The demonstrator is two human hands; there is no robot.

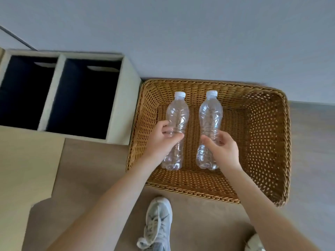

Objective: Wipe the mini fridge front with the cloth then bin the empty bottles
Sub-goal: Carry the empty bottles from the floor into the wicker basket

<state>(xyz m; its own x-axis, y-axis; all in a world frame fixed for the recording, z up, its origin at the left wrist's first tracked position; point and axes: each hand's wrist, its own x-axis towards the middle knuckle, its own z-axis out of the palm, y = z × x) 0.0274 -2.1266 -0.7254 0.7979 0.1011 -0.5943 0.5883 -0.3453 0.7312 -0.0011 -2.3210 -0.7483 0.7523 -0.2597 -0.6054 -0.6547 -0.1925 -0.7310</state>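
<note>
Two clear empty plastic bottles with white caps are held over a brown wicker basket [268, 134] on the floor, caps pointing toward the wall. My left hand [163, 140] grips the left bottle [176, 115] around its middle. My right hand [222, 147] grips the right bottle [210, 113] around its middle. Both bottles are side by side, roughly parallel, above the basket's inside. No cloth or mini fridge front shows in this view.
A beige two-compartment bin [119, 98] with dark interiors stands left of the basket against the grey wall. A light wooden surface [27, 160] fills the lower left. My grey sneaker [157, 225] is on the wood floor just in front of the basket.
</note>
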